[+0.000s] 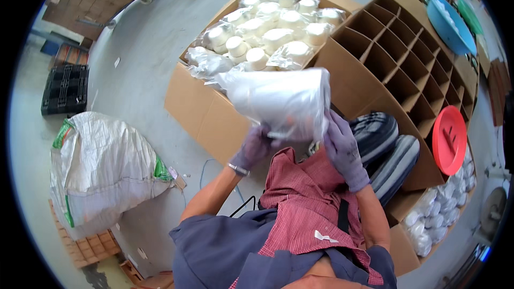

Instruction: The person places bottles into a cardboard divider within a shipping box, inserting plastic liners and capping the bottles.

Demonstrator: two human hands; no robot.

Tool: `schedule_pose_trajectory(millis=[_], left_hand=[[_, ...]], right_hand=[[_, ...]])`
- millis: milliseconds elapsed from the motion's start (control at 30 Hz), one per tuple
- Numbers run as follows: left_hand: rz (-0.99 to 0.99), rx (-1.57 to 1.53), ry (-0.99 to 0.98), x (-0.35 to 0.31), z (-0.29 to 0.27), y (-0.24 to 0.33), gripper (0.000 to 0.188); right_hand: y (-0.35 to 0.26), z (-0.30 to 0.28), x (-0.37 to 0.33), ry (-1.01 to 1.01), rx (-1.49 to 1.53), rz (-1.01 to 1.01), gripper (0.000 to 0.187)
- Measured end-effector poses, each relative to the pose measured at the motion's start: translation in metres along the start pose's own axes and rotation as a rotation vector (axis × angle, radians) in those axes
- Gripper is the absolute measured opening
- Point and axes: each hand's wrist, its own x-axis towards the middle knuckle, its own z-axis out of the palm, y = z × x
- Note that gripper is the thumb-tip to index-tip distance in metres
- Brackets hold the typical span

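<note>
no legible txt, no readable labels or nos., no signs, any print too sm./blurry

Bright, soft light, sheen on plastic bundle (281, 101), fisheye-bent edges.

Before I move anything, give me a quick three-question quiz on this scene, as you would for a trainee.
1. Multiple choice: what are the left hand and right hand holding?
A) a wooden pallet
B) a plastic-wrapped bundle
C) a cardboard box
2. True or false: the blue basin lies to the left of the white sack.
3. Fill in: the band is worn on the ____ wrist.

Key:
1. B.
2. False; the blue basin is at the upper right, the white sack at the left.
3. Left.
</note>
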Motion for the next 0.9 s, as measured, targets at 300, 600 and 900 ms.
schedule_pose_trajectory(millis=[300, 600, 900], left_hand=[[-0.084, 0.346, 0.684, 0.122, -0.051, 0.036, 0.035], [-0.383, 1.095, 0.478, 0.147, -0.064, -0.003, 0.043], [-0.479, 0.674, -0.096, 0.191, -0.079, 0.07, 0.03]], right_hand=[[0.027, 0.008, -0.005, -0.349, -0.266, -0.099, 0.039], [0.049, 0.013, 0.036, -0.349, -0.293, -0.061, 0.035], [0.049, 0.034, 0.044, -0.484, -0.347, -0.12, 0.035]])
